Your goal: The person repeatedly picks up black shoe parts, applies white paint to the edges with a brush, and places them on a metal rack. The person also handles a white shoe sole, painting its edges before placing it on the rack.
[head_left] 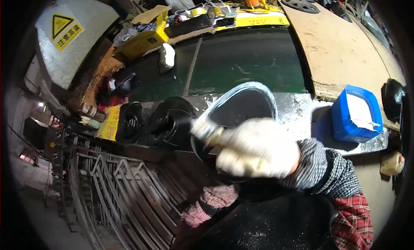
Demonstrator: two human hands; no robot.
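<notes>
You are standing over the green belt (241, 60), and everything here is best placed from it. The belt is running away from you up the middle of the view, with a tan board (345, 47) lying along its right side and a cluttered yellow bench end (254, 19) sitting at its far end, where tape and small tools are piling up within reach. At the belt's near end a worn metal ledge (297, 107) is crossing in front of you.

On that ledge, toward the belt's left, two black shells (166, 120) are leaning against each other, probably parked there so they stay upright and easy to grab. To the right of the belt's near end a blue tub (355, 114) is resting tilted on the ledge.

You are holding a black dish (243, 107) with a pale rim up off the ledge, tipped so its hollow is facing you, which is keeping the inside open to your right hand (254, 153). That gloved hand is closing firmly around a small pale tool (202, 127), whose tip is pressing at the dish's left rim; motion blur makes the tool's kind hard to tell.

Your left hand is hidden below the right forearm; only its patterned cuff (207, 202) is showing, so I cannot tell its grip, though it may be steadying the dish from below.
</notes>
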